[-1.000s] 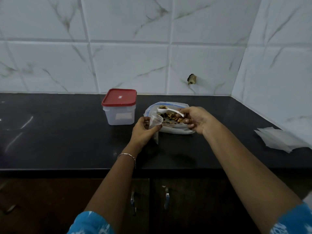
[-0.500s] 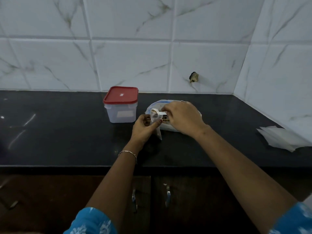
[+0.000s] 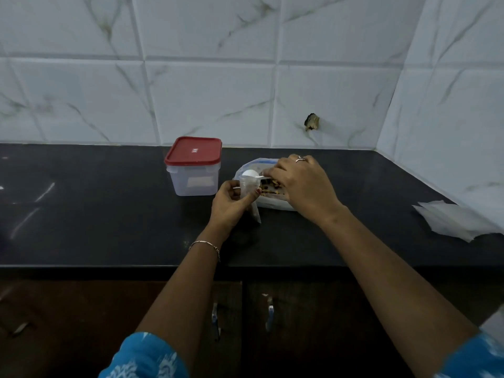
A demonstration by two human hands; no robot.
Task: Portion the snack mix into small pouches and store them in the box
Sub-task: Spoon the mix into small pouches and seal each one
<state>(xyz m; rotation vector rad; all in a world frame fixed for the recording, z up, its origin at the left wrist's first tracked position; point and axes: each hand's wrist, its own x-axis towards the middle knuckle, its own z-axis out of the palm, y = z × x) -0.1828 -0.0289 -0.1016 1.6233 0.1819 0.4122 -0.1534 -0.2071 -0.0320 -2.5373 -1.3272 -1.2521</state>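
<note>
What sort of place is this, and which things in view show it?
Most likely a home kitchen: a dark counter backed by marble-look wall tiles, with cupboard handles below.

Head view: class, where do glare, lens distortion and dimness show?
In the head view, pale glare streaks cross the glossy black countertop at left; the wide lens bows the white marble wall tiles; the dark brown cabinet doors below lie dim.

Small white label on red lid, perhaps a logo, unreadable
</note>
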